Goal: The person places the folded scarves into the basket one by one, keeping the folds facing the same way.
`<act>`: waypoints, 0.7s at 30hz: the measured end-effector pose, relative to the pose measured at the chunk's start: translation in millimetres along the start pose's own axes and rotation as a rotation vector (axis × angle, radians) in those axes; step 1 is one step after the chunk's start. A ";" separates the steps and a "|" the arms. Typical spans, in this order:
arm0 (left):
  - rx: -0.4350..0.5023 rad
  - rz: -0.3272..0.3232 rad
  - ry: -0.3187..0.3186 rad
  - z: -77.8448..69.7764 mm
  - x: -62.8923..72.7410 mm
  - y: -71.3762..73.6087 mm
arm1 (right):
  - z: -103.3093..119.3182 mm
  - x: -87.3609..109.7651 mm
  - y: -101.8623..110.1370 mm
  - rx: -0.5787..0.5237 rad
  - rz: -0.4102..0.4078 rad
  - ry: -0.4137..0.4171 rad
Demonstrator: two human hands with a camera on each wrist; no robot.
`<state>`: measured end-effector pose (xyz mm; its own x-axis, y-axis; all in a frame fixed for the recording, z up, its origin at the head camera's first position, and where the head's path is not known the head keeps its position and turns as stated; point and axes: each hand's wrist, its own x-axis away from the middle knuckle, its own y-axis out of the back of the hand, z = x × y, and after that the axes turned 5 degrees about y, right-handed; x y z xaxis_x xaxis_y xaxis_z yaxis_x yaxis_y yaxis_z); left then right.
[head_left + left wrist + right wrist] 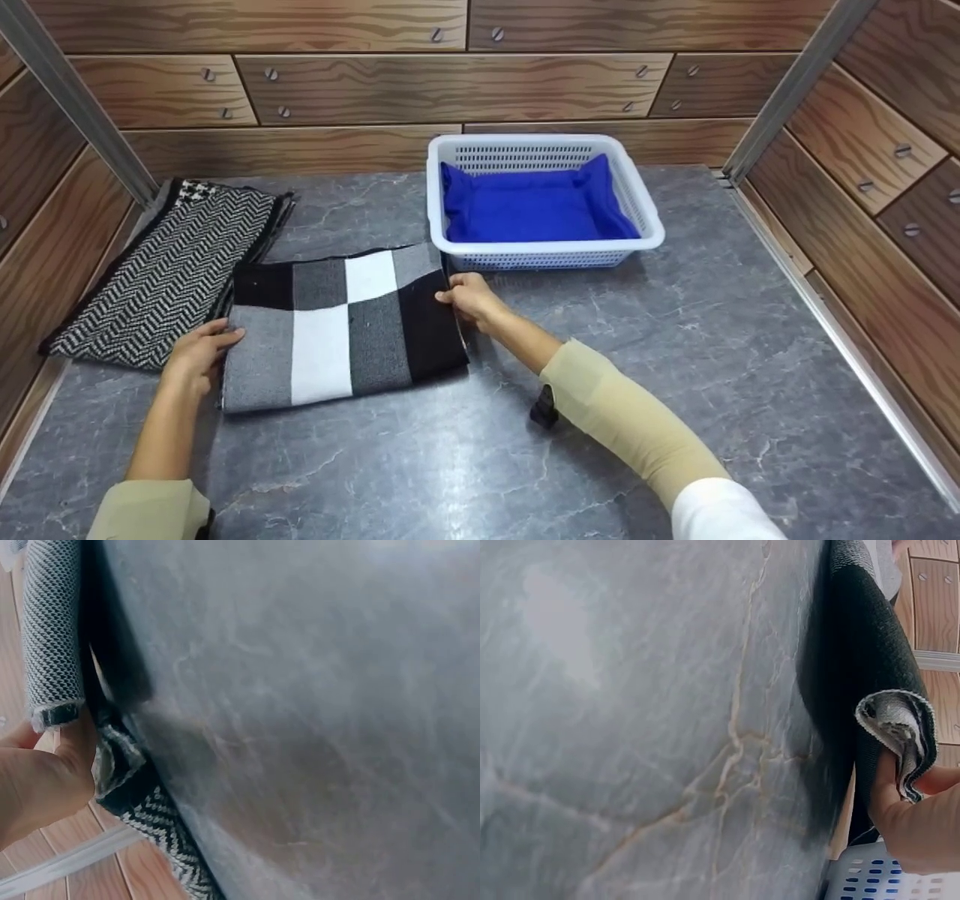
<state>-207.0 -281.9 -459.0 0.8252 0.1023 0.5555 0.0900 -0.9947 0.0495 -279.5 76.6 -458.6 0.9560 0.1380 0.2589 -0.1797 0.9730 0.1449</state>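
A folded checked cloth [322, 337] in black, grey and white is held between both hands, in front of and left of the basket. My left hand [196, 352] grips its left edge, thumb on top and the other fingers underneath. At the right edge, my right hand [472, 296] pinches the folded layers, which curl into a roll [896, 727] in the right wrist view. Shadow shows beneath the cloth in both wrist views. A black-and-white herringbone cloth [172, 270] lies folded to the left, partly behind the checked one.
A white plastic basket [641, 217] stands at the back, with a blue cloth [532, 206] lying inside it. The grey marbled tabletop [712, 337] is bounded by wood-patterned walls [450, 90] at the back and both sides, with metal posts at the corners.
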 end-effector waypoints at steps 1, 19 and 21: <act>0.000 0.008 -0.004 -1.2 0.8 0.5 | 1.1 0.6 -0.2 0.000 0.001 0.007; 0.044 0.027 -0.022 -14.0 8.2 11.8 | 8.4 8.3 -6.5 -0.042 -0.007 0.088; 0.052 0.031 -0.022 -14.2 9.4 13.9 | 8.6 9.0 -7.5 -0.047 0.000 0.090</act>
<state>-205.9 -294.9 -441.4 0.8402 0.0719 0.5374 0.0923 -0.9957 -0.0111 -271.6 69.0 -449.1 0.9735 0.1517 0.1713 -0.1702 0.9804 0.0993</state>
